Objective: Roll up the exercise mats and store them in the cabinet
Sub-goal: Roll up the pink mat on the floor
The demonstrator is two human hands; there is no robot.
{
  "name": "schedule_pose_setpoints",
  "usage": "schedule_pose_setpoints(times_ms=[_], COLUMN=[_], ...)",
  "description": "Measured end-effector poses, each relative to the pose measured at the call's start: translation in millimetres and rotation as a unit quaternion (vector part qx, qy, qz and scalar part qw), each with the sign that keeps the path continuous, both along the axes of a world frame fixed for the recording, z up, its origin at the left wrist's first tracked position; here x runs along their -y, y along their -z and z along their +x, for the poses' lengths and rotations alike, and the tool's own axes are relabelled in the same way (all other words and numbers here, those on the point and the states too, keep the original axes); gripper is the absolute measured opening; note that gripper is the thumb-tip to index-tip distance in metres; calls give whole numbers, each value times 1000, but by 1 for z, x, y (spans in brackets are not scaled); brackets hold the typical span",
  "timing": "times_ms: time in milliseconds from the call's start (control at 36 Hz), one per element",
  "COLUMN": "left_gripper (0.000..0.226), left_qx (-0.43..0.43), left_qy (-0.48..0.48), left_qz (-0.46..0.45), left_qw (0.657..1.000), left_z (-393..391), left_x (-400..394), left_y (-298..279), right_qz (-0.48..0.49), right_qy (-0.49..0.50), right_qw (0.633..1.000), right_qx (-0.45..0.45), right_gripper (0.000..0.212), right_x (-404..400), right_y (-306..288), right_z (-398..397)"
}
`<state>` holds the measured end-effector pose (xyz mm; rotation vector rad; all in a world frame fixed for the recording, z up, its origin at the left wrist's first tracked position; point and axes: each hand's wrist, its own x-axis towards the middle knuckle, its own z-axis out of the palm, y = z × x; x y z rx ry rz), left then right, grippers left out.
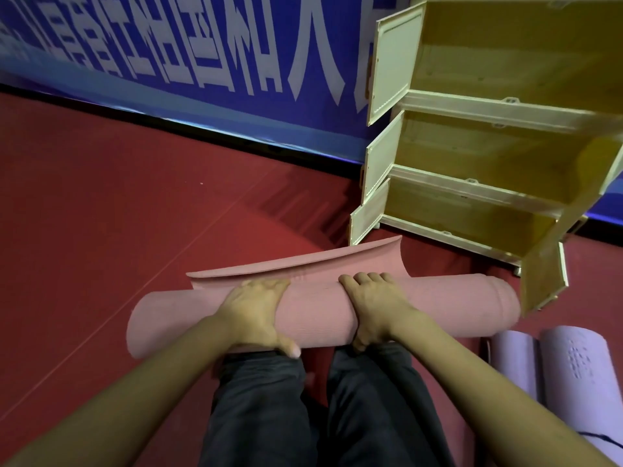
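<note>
Knees [303,399] up front, both hands gripping the pink mat roll [438,305]: left hand [251,311] and right hand [377,308] fingers wrap over, fingertips hidden behind it; purple mats [569,362] cut off.

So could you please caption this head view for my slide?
Both hands grip a nearly rolled pink mat before the open cabinet.

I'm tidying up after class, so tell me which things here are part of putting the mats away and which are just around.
Part of the job:
pink mat, gripped by left hand and right hand
two rolled purple mats
open cabinet

Just around:
blue banner
red floor
</note>
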<state>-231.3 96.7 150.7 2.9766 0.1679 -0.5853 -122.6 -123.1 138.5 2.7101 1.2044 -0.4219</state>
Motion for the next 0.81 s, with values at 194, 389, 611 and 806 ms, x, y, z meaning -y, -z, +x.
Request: schedule_pose_setpoints(times_ms=[194,389,611,806], left_gripper=[131,114,117,110], left_qx=[-8,-6,-16,-31], left_qy=[32,31,23,41], left_qz=[67,43,34,49], left_qw=[997,999,999,997], left_z=[11,28,27,15], left_x=[3,-6,1,10], left_y=[5,-2,-9,-18], right_qz=[13,49,33,1], right_qy=[10,10,1,-33], right_qw=[1000,997,998,997], right_qx=[-6,52,54,64], right_gripper=[129,143,117,117], right_x=[-5,0,-1,6], right_y=[-1,10,1,-5], right_z=[5,-5,-3,-11])
